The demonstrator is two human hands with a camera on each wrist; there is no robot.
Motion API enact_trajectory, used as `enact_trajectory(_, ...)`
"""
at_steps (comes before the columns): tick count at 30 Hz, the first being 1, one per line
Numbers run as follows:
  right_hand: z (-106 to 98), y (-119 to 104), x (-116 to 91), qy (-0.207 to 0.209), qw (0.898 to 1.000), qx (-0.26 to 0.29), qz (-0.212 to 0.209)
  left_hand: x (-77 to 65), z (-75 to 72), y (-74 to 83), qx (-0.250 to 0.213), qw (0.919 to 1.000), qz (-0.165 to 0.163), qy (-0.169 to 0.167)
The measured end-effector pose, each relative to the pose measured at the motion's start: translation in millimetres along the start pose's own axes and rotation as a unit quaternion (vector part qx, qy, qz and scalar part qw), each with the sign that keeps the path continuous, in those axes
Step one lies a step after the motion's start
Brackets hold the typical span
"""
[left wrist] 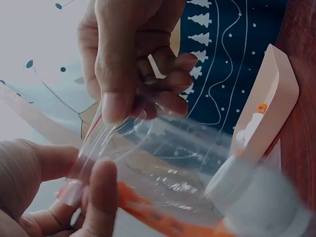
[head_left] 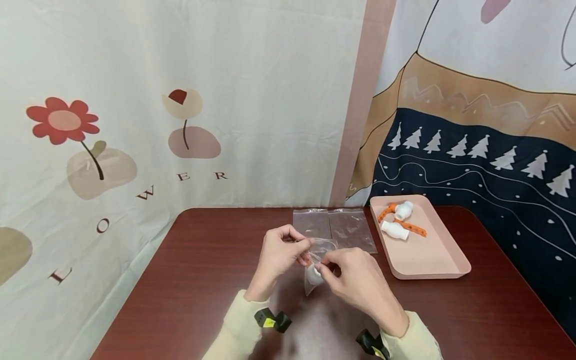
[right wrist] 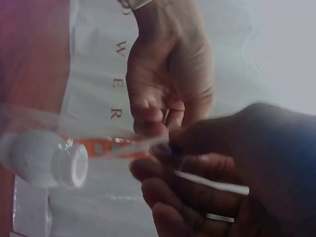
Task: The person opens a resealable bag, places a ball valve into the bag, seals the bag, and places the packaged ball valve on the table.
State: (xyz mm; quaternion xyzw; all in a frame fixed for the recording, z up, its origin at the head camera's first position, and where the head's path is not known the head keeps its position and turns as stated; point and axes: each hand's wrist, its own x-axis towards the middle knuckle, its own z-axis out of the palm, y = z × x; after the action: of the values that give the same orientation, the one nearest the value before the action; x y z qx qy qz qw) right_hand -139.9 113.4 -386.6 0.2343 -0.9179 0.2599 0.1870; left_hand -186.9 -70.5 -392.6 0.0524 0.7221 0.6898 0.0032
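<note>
Between my hands hangs a clear zip bag (head_left: 309,289) with a red line along its mouth. Inside it are a white bottle-shaped piece (left wrist: 256,197) and an orange strap with holes (right wrist: 116,146). In the head view, my left hand (head_left: 280,252) pinches the bag's mouth between thumb and fingers from the left side. My right hand (head_left: 360,275) pinches the same edge from the right, close beside it. Both hands are above the table, and the filled end of the bag droops below the fingers.
Flat clear bags (head_left: 353,230) lie at the table's back edge, beyond my hands. To the right, a pink tray (head_left: 432,260) holds more white pieces (head_left: 395,230) and orange straps (head_left: 414,228). Printed curtains (head_left: 270,100) hang behind the brown table (head_left: 189,280).
</note>
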Motion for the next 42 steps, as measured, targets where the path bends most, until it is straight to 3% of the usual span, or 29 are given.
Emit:
enact_trajectory(4, -3.6, 4.3, 0.6, -0.01, 0.998, -0.016, -0.051, 0.2, -5.7, 1.3, 0.062, 0.998, -0.01, 0.005)
enact_trajectory(11, -15.4, 16.7, 0.2, -0.035, 0.993, -0.007, -0.11, 0.1, -18.0, 5.5, 0.175, 0.9837, -0.035, -0.02)
enact_trajectory(17, -22.7, 27.7, -0.4, -0.04, 0.989, 0.018, -0.144, -0.2, -24.0, 6.3, 0.17, 0.9821, -0.05, -0.064)
enact_trajectory(22, -28.4, 37.0, 1.9, -0.048, 0.985, 0.065, -0.152, 1.6, -24.0, 6.2, 0.132, 0.9814, -0.015, -0.139)
enact_trajectory(27, -33.4, 47.0, 5.1, -0.029, 0.982, 0.097, -0.162, 1.7, -25.0, 7.8, 0.132, 0.9692, 0.02, -0.207)
enact_trajectory(32, -36.7, 53.8, 7.3, 0.007, 0.976, 0.123, -0.18, -0.6, -25.9, 11.2, 0.157, 0.9594, 0.062, -0.226)
enact_trajectory(36, -39.1, 56.6, 8.1, 0.015, 0.975, 0.141, -0.171, -1.7, -27.8, 11.9, 0.178, 0.9466, 0.112, -0.244)
enact_trajectory(42, -42.4, 59.1, 8.7, 0.029, 0.972, 0.166, -0.167, -0.6, -27.6, 10.8, 0.165, 0.9281, 0.191, -0.274)
